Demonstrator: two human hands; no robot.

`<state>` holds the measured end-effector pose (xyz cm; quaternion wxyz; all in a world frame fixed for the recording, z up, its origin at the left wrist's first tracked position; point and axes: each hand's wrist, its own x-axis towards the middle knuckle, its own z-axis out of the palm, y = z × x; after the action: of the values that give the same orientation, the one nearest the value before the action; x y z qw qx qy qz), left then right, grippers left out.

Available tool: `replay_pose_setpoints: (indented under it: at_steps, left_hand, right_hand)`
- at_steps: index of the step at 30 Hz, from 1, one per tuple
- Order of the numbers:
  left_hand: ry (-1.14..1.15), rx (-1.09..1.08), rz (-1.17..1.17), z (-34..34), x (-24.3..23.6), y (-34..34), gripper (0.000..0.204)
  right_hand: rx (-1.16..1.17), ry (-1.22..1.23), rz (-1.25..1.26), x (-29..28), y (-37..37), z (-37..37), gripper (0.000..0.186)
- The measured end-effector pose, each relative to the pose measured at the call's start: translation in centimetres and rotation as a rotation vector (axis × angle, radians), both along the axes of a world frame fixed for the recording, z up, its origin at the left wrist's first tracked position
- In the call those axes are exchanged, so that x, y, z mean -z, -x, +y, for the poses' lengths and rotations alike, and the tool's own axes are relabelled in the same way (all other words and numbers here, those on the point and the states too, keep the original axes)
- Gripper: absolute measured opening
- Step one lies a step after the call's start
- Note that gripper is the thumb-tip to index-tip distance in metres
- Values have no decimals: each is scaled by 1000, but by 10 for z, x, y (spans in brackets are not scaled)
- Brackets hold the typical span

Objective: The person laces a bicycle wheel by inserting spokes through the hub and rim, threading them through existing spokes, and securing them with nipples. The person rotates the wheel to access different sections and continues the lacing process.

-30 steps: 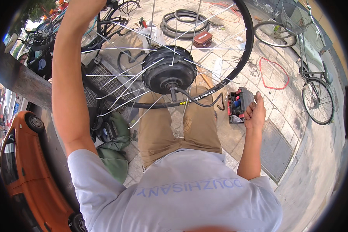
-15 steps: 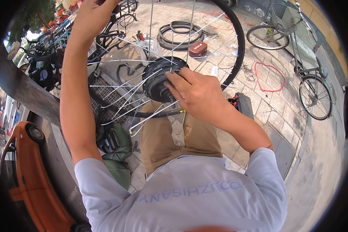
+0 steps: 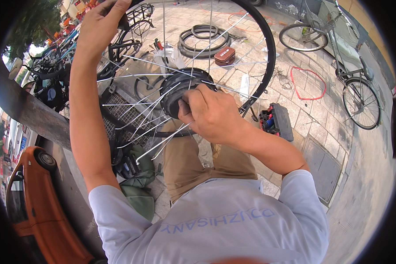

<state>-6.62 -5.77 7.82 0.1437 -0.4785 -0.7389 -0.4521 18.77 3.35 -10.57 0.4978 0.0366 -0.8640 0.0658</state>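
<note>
A spoked bicycle wheel with a black tyre [image 3: 270, 53] stands upright over my knees. At its centre is a thick black hub [image 3: 171, 90] with several loose silver spokes fanning out toward me. My left hand [image 3: 99, 26] is raised and grips the rim at the top left. My right hand [image 3: 211, 112] is closed over the near right side of the hub, with its fingertips pressed against the hub. What the fingers pinch is hidden.
An open black tool case [image 3: 279, 121] lies on the paving to my right. Beyond the wheel are stacked tyres [image 3: 204, 37] and a brown box [image 3: 224, 55]. A parked bicycle [image 3: 354, 90] and a red cable loop [image 3: 308, 83] are at right, more bicycles [image 3: 53, 83] and an orange car [image 3: 31, 202] at left.
My right hand left the tool case at the right and came across to the hub, where it now stays. My left hand kept its hold on the rim.
</note>
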Motion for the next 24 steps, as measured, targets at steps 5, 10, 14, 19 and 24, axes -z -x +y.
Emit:
replay_pose_setpoints:
  at_steps: [5,10,14,19,24]
  left_hand:
    - [-61,41,-8,1,1,-10,59]
    - [-83,30,-7,4,2,-10,49]
    - [-21,35,-79,4,-2,-8,50]
    - [-18,30,-55,4,-2,-11,48]
    - [-51,40,-66,6,2,-6,49]
  right_hand:
    - [-57,132,75,5,-2,-11,25]
    - [-86,201,159,12,1,-22,29]
    - [-122,242,193,14,-1,-30,29]
    - [-150,283,205,14,-8,-35,29]
    - [-252,272,163,6,-18,-41,30]
